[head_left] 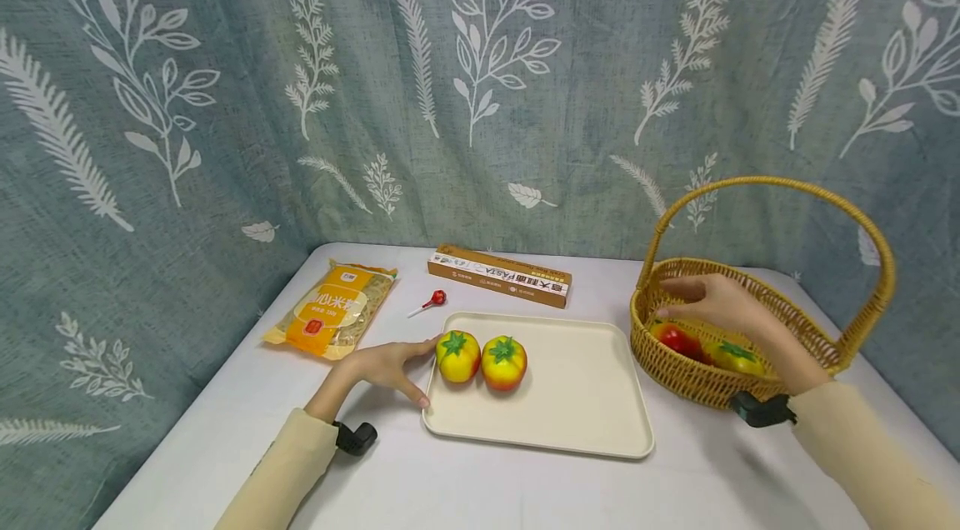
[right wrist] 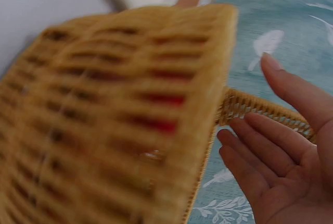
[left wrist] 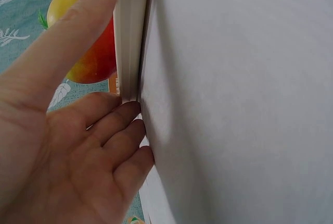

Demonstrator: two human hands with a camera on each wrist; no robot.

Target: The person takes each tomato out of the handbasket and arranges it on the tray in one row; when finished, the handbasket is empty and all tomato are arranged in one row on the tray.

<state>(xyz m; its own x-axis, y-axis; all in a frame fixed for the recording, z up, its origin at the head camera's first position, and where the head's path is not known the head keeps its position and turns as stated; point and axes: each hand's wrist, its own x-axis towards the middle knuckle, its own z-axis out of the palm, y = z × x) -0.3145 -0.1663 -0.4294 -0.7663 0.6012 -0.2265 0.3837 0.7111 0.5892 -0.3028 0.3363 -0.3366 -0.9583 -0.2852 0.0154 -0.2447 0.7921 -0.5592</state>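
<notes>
My left hand (head_left: 384, 365) is at the left edge of a cream tray (head_left: 573, 397), fingers spread and touching its rim. In the left wrist view the thumb lies along the rim and the other fingers meet its outer side. Two yellow-red toy tomatoes with green tops, a left one (head_left: 457, 363) and a right one (head_left: 504, 370), sit side by side on the tray. Over the wicker basket (head_left: 667, 372) reaches my right hand (head_left: 712, 302), its fingers extended, holding nothing. Below it in the basket lie a red fruit (head_left: 677, 338) and a yellow, green-topped one (head_left: 737, 359).
A bag of millet (head_left: 330, 309) lies at the back left. Beside it are a red lollipop (head_left: 437, 297) and a long pasta box (head_left: 498, 275) behind the tray. The tall basket handle (head_left: 772, 181) arches over the right side. A patterned curtain (head_left: 480, 97) stands behind the table.
</notes>
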